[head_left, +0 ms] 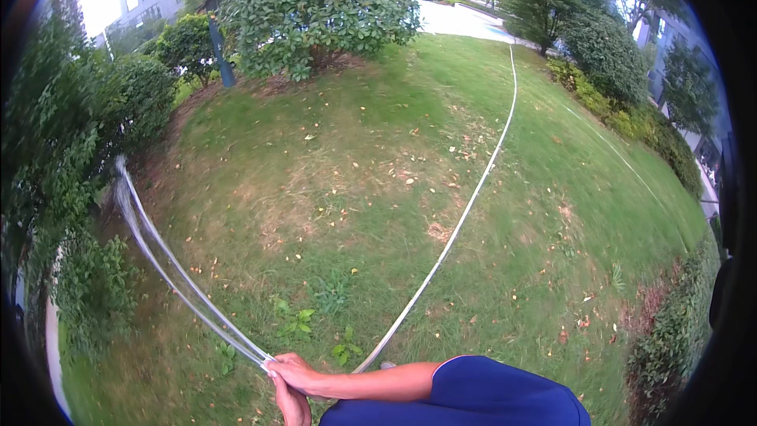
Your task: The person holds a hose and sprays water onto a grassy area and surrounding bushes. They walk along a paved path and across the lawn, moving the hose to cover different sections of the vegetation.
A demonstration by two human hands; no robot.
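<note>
At the bottom, left of the middle, my two hands are closed together round the end of a pale hose (pixel 453 241). My right hand (pixel 296 372) lies on top, its bare forearm coming across from the right out of a blue sleeve. Below it, my left hand (pixel 292 405) grips from the lower edge, partly hidden by the right. Two streams of water (pixel 236 339) leave the hose end and arc to the far left, breaking into spray beside the shrubs (pixel 134 99). The hose's stretch between lawn and hands passes out of sight behind my right forearm.
The hose runs over the grass (pixel 378 213) to pavement (pixel 461 20) at the back. A large round bush (pixel 315 8) and a tree trunk (pixel 214 31) stand at the far left. Hedges (pixel 674 339) line the right. Small leafy weeds (pixel 296 319) grow before my hands.
</note>
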